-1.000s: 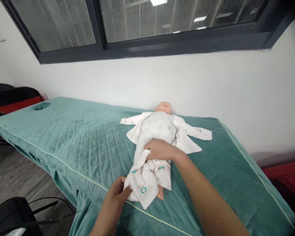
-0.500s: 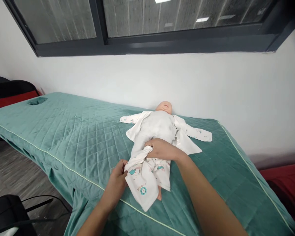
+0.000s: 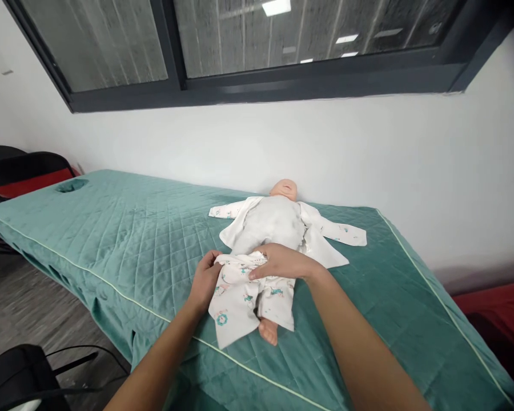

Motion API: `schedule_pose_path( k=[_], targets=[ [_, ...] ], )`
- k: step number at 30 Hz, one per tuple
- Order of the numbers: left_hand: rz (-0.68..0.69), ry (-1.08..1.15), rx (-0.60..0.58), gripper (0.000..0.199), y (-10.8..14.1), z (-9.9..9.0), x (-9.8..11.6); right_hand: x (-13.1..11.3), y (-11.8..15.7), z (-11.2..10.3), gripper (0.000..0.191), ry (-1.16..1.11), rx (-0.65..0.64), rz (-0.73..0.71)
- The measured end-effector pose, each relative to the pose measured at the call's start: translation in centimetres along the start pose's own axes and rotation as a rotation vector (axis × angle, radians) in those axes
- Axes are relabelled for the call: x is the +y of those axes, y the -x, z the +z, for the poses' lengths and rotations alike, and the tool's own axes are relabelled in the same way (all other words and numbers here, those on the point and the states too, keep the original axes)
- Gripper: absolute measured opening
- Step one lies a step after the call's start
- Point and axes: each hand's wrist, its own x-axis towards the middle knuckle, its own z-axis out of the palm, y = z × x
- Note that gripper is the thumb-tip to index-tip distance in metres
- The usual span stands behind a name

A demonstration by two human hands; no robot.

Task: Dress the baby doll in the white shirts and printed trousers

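Observation:
A baby doll (image 3: pixel 274 220) lies on its back with its head toward the wall. Its white printed jacket (image 3: pixel 345 233) is spread open, sleeves out to both sides, over a pale grey-white body. Printed white baby pants (image 3: pixel 240 294) cover the lower legs, and one bare foot (image 3: pixel 268 331) sticks out below. My left hand (image 3: pixel 205 279) grips the waistband's left edge, fingers closed. Across the doll's lap, my right hand (image 3: pixel 280 261) pinches the waistband near its middle, thumb in front; its other fingers are partly hidden behind the cloth.
The doll lies on a bed with a green quilted cover (image 3: pixel 154 240), which has a face hole (image 3: pixel 72 185) at the far left. Behind are a white wall and a dark-framed window (image 3: pixel 257 85). A black chair (image 3: pixel 29 171) and a dark object with cables (image 3: pixel 21 377) stand left.
My left hand has moved up with the waistband edge, and the pants have spread flatter and shifted left. More of the foot shows. My right hand's thumb has come over the cloth's front.

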Motion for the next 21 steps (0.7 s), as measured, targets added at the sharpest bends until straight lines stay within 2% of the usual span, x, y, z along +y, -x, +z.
schedule_pose_path(
  k=[6,9,12,16,21],
  targets=[
    [0.186,-0.145,-0.106,0.017,-2.5,0.8,-0.3,0.4,-0.2,0.1,0.03,0.07,0.096,-0.025],
    [0.259,-0.231,-0.082,0.014,-2.9,1.1,-0.2,0.7,-0.3,0.2,0.023,0.093,0.144,-0.029],
    [0.387,-0.368,-0.025,0.016,-3.4,1.4,-0.1,1.1,-0.4,0.2,0.018,0.068,0.171,-0.032],
    [0.569,-0.557,-0.006,0.025,-4.7,1.5,-0.1,1.7,-0.1,0.1,0.019,-0.048,0.206,-0.016],
    [0.722,-0.697,-0.131,0.032,-6.8,1.8,0.3,2.3,0.3,-0.2,0.028,-0.307,0.21,0.075]
  ],
)
